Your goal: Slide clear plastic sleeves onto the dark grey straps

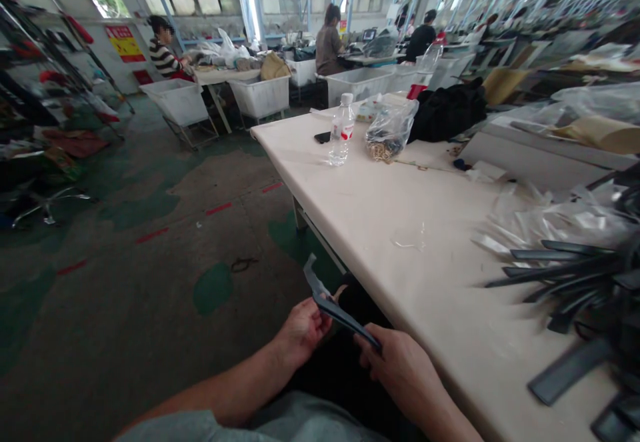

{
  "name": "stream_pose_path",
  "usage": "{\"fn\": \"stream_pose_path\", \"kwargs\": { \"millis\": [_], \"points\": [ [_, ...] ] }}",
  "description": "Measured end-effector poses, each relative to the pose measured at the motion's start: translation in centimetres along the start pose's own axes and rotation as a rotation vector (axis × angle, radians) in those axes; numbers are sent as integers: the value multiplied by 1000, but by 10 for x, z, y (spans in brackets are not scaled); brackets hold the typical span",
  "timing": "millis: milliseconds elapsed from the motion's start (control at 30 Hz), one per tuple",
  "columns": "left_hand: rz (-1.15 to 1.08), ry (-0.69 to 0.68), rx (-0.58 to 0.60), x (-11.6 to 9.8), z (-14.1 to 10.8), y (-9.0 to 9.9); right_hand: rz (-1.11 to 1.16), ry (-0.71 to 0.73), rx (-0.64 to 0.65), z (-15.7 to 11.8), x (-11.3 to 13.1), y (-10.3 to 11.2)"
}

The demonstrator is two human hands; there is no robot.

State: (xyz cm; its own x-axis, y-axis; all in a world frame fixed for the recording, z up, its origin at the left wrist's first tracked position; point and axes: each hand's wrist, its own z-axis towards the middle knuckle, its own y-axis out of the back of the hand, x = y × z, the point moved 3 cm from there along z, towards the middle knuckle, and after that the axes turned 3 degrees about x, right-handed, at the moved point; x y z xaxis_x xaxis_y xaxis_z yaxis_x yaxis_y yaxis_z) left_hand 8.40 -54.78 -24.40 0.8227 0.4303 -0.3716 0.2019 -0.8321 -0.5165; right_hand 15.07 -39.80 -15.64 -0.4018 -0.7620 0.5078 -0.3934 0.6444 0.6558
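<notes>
1. Handling one strip with both hands looks like the step in hand, done seated beside the table (350,195), off its left edge and over the lap. My read: the next move calls for a steady right grip and fine finger work on the left.
2. Pile of dark strips (565,265) sits on the table's right side, well apart from both hands. Clear plastic wrap (555,219) lies just beyond it on the far side. Stretch of tabletop between pile and hands.
3. Right hand (403,365): near the table's edge, closed, fingers and thumb clamped on the strip's near-right end.
4. Left hand (303,329): left of the right one, over the floor side. Fingers curled in, closed on the strip's far-left end. Exact pinch is blurred; can't tell if the flap is caught too.
5. Dark strip (347,323): spans the gap between the hands, slanting from far left to near right. Middle is unsupported, clear of the table.
6. Translucent flap (311,272): sticks up past the strip's far-left end, just beyond the left fingers. Looks like thin film; can't tell whether it's attached. If it is, a hard tug could bend the strip.
</notes>
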Motion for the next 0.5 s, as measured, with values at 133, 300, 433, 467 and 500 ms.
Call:
{"fn": "stream_pose_path", "kwargs": {
  "millis": [133, 300, 433, 467, 500],
  "points": [
    [31, 33, 15, 11, -3, -1, -160, -73, -36, -8, -2, 8],
    [62, 33, 119, 17, -11, -14, -40, 4, -69, 8, 8, 4],
    [51, -64, 26, -16, 4, -8, 26, -22, -47, -8, -4, 7],
    [55, -67, 16, -21, 5, -8, 11, -42, -51, -14, -6, 8],
    [62, -59, 15, -22, 5, -9, -14, -58, -64, -18, -6, 9]
  ]
}}
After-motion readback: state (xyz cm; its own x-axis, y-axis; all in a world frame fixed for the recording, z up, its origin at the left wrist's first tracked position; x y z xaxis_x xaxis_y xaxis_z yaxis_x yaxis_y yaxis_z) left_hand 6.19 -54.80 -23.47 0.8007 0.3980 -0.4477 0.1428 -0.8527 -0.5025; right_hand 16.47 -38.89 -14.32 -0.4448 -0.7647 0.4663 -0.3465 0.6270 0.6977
